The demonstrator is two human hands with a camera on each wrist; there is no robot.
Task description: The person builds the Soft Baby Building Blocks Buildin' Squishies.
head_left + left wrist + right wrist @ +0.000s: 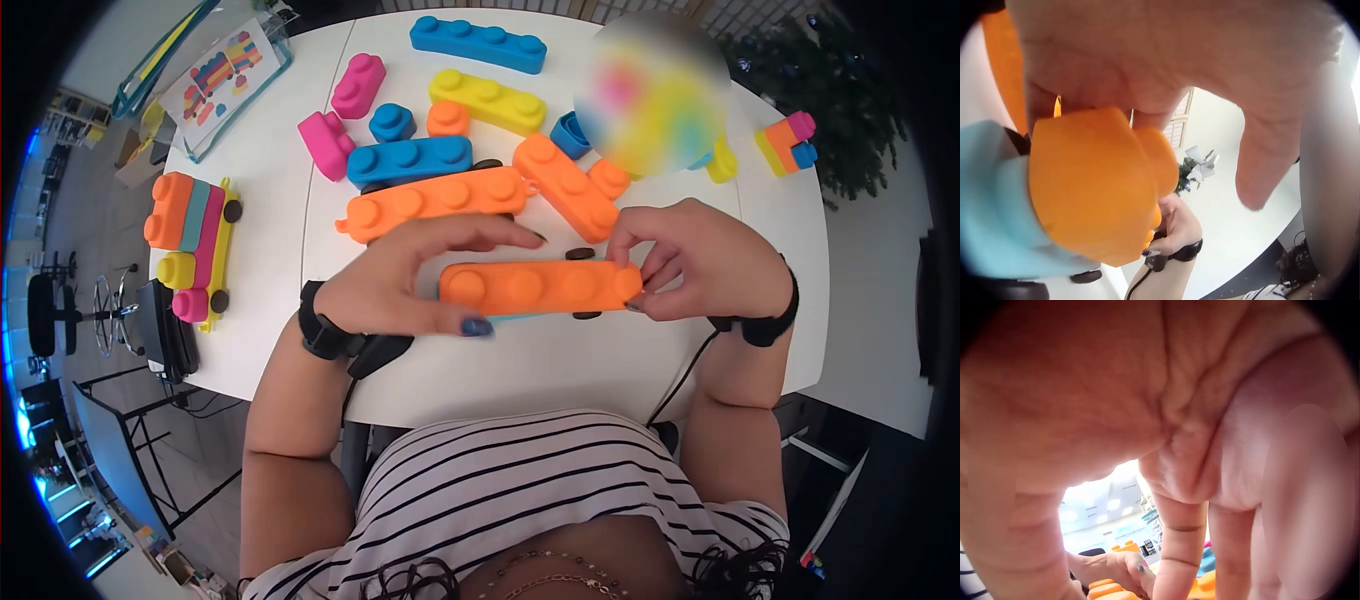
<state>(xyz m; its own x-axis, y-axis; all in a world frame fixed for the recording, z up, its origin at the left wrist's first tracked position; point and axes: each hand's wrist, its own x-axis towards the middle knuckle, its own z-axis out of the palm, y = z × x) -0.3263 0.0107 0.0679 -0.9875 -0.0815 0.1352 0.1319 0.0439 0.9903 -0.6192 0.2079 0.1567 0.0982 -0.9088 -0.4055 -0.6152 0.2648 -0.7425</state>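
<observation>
A long orange block (540, 287) with a row of round studs lies over a light blue base (997, 200) with dark wheels. The right hand (715, 262) pinches its right end between thumb and curled fingers. At the left end, the left hand (415, 275) is spread, thumb and fingers apart, with the block's end (1091, 187) in front of its palm in the left wrist view. In the right wrist view, the right hand (1179, 425) covers most of the picture, with orange studs (1110, 590) below it.
Behind stand an orange wheeled piece (440, 200), an orange block (565, 185), and blue (410, 158), yellow (487, 100) and pink blocks (358, 86). A stacked wheeled build (205, 240) is at the left, a small stack (787, 145) at the right. A blurred round shape (650, 95) stands at the back.
</observation>
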